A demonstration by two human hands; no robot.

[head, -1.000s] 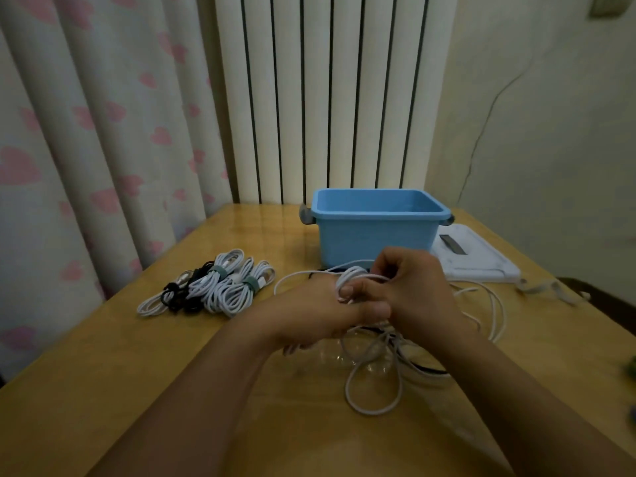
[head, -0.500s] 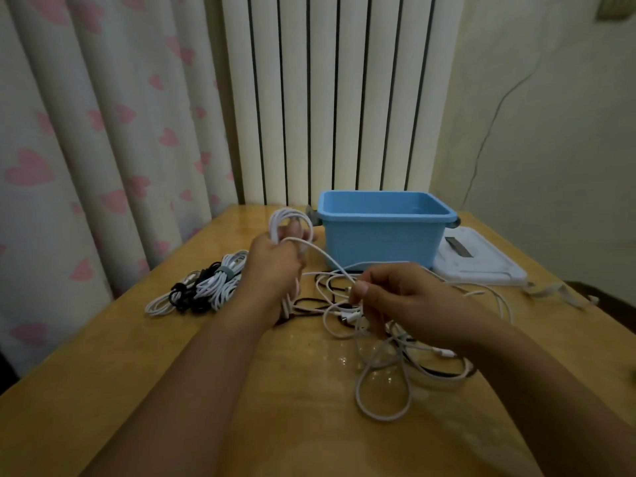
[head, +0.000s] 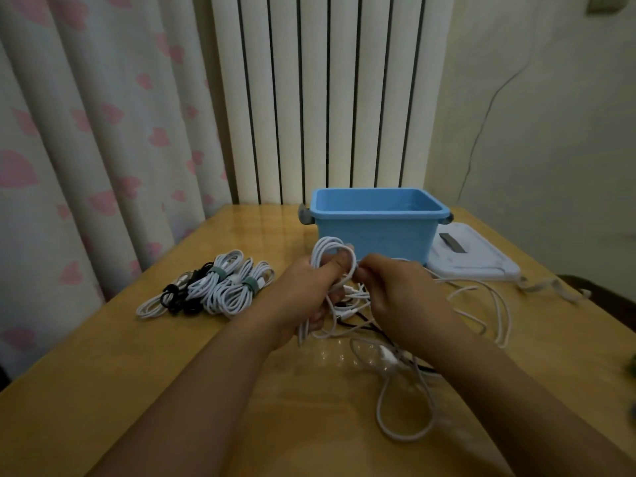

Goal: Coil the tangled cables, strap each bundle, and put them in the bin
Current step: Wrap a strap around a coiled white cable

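Now a white cable [head: 332,256] is being wound into loops just in front of the blue bin [head: 375,228]. The loops are gripped by the left hand [head: 303,290], thumb and fingers clamped around the bunch, with the top of the coil standing up above the fist. The running strand is pinched by the right hand [head: 402,294] right beside the coil, fingertips together on it.

Nearer than the bin, the tangled pile [head: 413,339] of white and black cable is spread on the table [head: 137,390], and a long loose loop [head: 402,411] is trailed toward the viewer. To the left of the bin, strapped bundles [head: 220,287] are lined up, green straps visible on two of them. The bin's inside is only partly seen.

For a clean coil, each turn is best laid to the same size as the last, with the strand fed slack through the pinch so knots in the pile are not tightened. A snag with the black cable looks likely; it should be teased free before more is wound.
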